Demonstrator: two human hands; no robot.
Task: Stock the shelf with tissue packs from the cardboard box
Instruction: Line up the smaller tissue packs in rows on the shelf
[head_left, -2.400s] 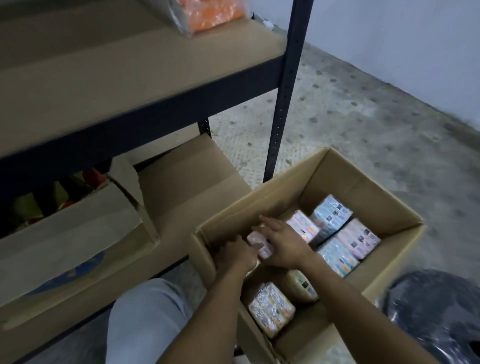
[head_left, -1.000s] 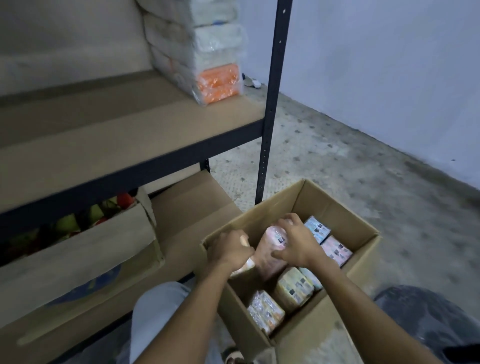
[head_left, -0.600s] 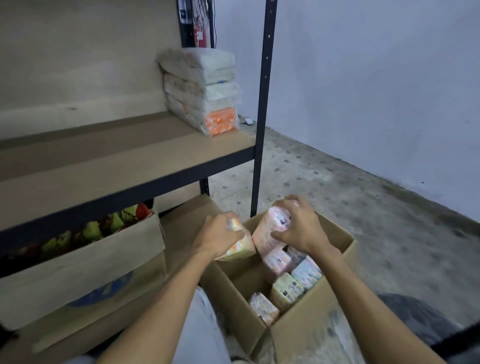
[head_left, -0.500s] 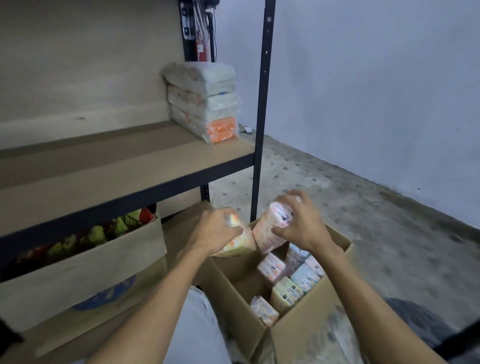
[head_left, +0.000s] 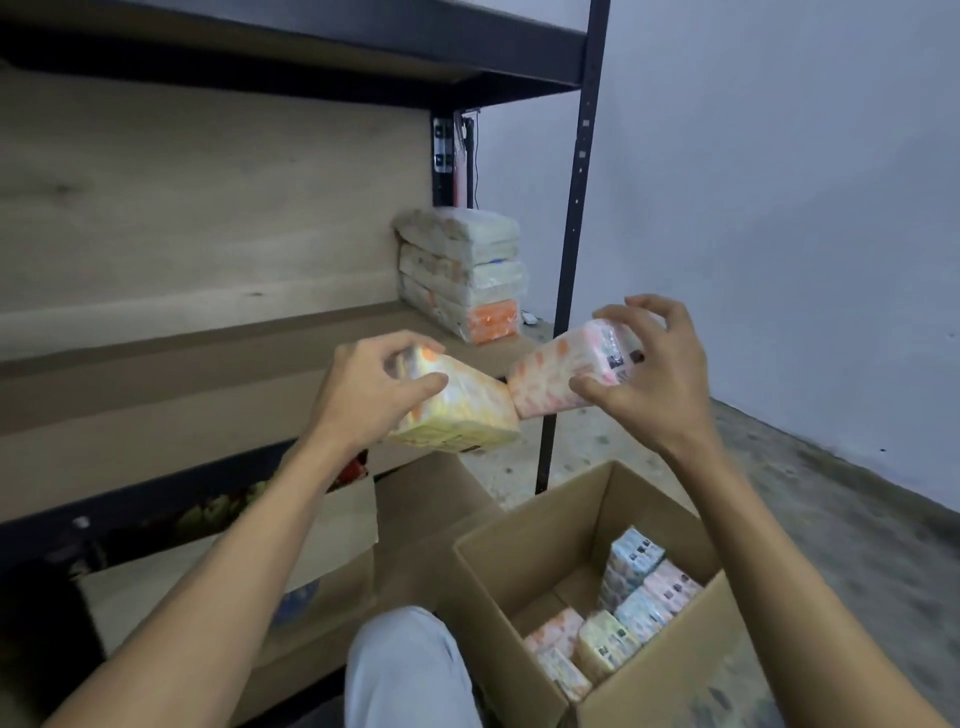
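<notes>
Left hand (head_left: 374, 384): your fingers curl around the yellow pack (head_left: 457, 415), in front of the shelf board (head_left: 182, 374).
Right hand (head_left: 644, 374): you grip the pink pack (head_left: 566, 374) by its end, in the air above the cardboard box (head_left: 524, 571).
Risk: the packs' near corners almost touch. A bump there, or against the black post (head_left: 569, 249), may loosen your grip.
Axis: the pink pack's long axis slopes down-left toward the shelf; the yellow pack's slopes down-right.
</notes>
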